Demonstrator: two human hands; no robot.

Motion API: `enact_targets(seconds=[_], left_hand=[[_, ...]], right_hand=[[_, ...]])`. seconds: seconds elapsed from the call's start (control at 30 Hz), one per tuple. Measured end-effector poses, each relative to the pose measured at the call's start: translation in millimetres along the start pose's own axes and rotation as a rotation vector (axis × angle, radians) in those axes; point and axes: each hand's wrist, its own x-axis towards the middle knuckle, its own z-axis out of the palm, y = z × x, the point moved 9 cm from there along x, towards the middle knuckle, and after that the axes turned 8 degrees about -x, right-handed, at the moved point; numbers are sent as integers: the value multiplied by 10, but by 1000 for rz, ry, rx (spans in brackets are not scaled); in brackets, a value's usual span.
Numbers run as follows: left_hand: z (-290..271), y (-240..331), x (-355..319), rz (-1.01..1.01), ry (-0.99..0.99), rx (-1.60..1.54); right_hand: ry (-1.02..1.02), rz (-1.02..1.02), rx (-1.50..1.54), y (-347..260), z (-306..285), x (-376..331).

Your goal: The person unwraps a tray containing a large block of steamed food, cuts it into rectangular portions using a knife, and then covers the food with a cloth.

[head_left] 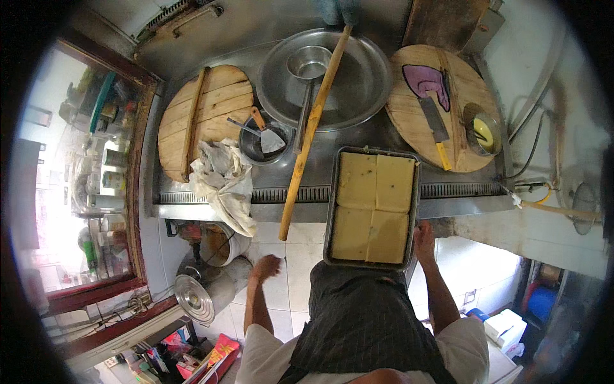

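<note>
Fingers of right hand point(423, 233) curl against the right edge of the metal tray point(332, 221), gripping it; tray of yellow slabs point(374, 208) overhangs the counter's point(211, 208) front edge. Left hand point(265, 265) hangs loosely curled, holding nothing.

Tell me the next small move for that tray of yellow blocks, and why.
Probably push the tray further onto the steel counter: its near end overhangs the edge, only the right hand touches its corner, and the left hand hangs free.
</note>
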Motion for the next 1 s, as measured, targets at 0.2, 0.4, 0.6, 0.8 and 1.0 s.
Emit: enact_targets(seconds=[0.2, 0.4, 0.6, 0.8, 1.0], left_hand=[[-1273, 1249, -453, 926, 1057, 498], [-1417, 1567, 25, 864, 1064, 411], [-1387, 1472, 319, 832, 928, 735], [-1844, 1640, -177, 905, 993, 96], [-1703, 3028, -2129, 1516, 817, -274]], right_hand=[[208, -21, -207, -222, -350, 46], [264, 69, -63, -292, -593, 47], [299, 73, -150, -100, -648, -118], [361, 20, -119, -192, -680, -154], [256, -75, 211, -1133, -880, 403]])
